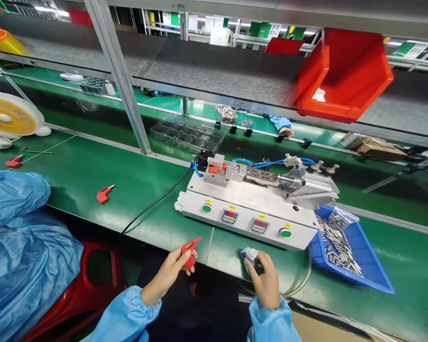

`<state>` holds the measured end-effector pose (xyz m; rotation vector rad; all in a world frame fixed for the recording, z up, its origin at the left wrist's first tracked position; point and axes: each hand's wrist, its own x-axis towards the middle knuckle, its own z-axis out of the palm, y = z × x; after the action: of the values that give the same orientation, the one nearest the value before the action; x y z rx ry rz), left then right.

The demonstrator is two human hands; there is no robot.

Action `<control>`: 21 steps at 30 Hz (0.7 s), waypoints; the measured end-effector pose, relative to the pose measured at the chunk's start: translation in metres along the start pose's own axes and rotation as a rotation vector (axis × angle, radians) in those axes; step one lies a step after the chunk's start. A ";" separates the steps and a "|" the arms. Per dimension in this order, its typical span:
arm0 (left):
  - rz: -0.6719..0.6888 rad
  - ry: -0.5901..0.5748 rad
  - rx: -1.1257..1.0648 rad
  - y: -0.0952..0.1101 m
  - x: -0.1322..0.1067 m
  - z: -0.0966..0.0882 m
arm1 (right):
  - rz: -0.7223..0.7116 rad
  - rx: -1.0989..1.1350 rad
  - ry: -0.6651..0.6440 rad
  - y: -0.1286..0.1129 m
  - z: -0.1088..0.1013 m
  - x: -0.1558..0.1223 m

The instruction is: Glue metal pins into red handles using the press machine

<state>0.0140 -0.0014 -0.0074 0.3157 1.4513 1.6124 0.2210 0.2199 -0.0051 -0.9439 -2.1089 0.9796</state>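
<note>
My left hand point(168, 271) grips a red plastic part point(189, 256) with a slot and a thin red tip pointing up and right, just off the bench's front edge. Between the thumb and fingers of my right hand point(267, 280) is a small white piece with a blue printed patch point(249, 253); its kind is unclear. Beyond both hands sits a white bench machine point(248, 204) with green buttons and two red number displays. Another red part point(214, 169) is seated in the block at its left end. A red part with a metal pin point(104, 194) lies on the bench to the left.
A blue bin point(374, 270) of metal cylinders stands right of the machine. A red bin point(360, 80) overhangs the shelf above. A black cable point(153, 204) crosses the green bench. At left are a fan point(7, 114) and someone's blue sleeve point(21, 247); another person's hand point(287, 132) shows behind.
</note>
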 end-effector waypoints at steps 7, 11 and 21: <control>0.114 0.026 0.170 0.020 -0.004 0.011 | 0.121 0.307 -0.071 -0.036 0.004 -0.003; 0.039 0.001 0.097 0.029 -0.006 0.018 | 0.119 0.368 0.060 -0.064 0.000 -0.003; 0.092 -0.070 0.045 0.045 -0.019 0.033 | 0.027 0.126 -0.054 -0.106 0.003 -0.016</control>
<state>0.0278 0.0111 0.0482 0.4666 1.4399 1.6270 0.1911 0.1563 0.0754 -0.8945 -2.0564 1.1491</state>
